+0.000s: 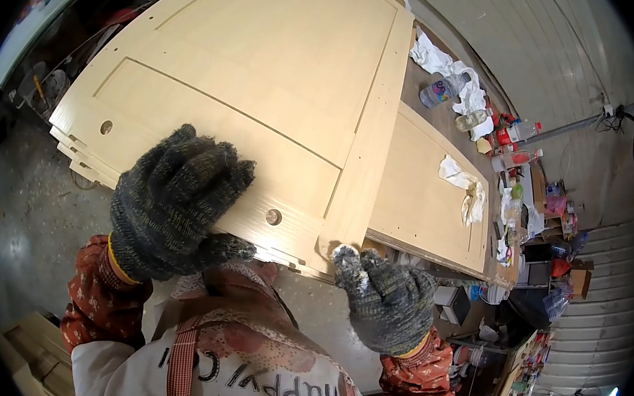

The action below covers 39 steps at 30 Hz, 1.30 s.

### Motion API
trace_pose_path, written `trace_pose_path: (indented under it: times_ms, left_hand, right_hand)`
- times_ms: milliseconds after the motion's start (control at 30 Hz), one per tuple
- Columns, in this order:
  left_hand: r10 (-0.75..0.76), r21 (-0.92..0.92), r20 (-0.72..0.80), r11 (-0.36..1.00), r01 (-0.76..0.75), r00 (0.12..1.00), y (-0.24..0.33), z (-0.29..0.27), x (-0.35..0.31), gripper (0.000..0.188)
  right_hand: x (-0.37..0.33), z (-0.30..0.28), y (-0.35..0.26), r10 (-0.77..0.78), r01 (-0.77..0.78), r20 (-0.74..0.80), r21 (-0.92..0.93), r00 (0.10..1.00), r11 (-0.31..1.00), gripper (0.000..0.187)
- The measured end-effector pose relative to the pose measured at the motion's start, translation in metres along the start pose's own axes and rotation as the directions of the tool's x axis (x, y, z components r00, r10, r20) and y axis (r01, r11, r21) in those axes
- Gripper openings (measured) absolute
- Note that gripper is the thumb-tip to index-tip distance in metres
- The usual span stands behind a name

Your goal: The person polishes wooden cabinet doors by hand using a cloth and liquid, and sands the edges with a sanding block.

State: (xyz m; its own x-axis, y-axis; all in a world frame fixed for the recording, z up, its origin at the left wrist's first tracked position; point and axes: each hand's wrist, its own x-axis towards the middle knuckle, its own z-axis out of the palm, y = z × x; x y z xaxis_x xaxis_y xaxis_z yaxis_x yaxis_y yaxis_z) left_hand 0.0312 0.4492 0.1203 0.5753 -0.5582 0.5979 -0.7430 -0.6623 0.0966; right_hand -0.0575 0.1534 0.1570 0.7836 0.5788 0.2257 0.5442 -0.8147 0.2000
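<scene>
A large pale yellow wooden panel (pixel 269 58) with grooved frame lines and round holes lies in front of me, its notched near edge toward my body. My left hand (pixel 181 201), in a dark knitted glove, rests on the panel near that edge. Its fingers are stretched over the surface, and the thumb lies along the edge. At the panel's near right corner is my right hand (pixel 388 295), in a matching glove. Its fingers are curled in, and white residue coats the thumb and index fingertip. Anything pinched between them is too small or hidden to make out.
Another pale panel (pixel 430 193) lies lower on the right, with a crumpled, stained cloth (pixel 465 188) on it. Behind it stand a plastic bottle (pixel 443 90), white paper (pixel 435 56) and several other bottles. A bench (pixel 55 2) stands at the far left.
</scene>
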Motion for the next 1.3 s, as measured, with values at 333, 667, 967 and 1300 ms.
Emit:
trace_pose_path:
  times_ms: [333,667,967,1300]
  left_hand:
    - [0.012,0.014,-0.018,1.0,-0.011,1.0,0.0,0.002,0.0,0.072]
    - [-0.006,0.01,-0.018,1.0,0.006,1.0,0.0,0.003,-0.002,0.072]
    - [-0.007,0.031,-0.021,0.999,0.007,1.0,0.0,0.004,-0.003,0.07]
    - [0.009,0.03,-0.007,1.0,-0.009,1.0,0.0,0.002,-0.002,0.07]
  right_hand:
    - [-0.006,0.008,0.003,-0.224,0.183,-0.102,-0.31,0.969,0.933,0.045]
    - [0.009,-0.005,0.006,-0.068,0.067,-0.064,-0.025,0.996,0.997,0.038]
    - [0.034,-0.007,0.041,0.351,-0.468,0.312,0.663,0.883,0.585,0.018]
    - [0.047,0.042,0.115,-0.097,0.033,0.082,0.572,0.992,0.82,0.021]
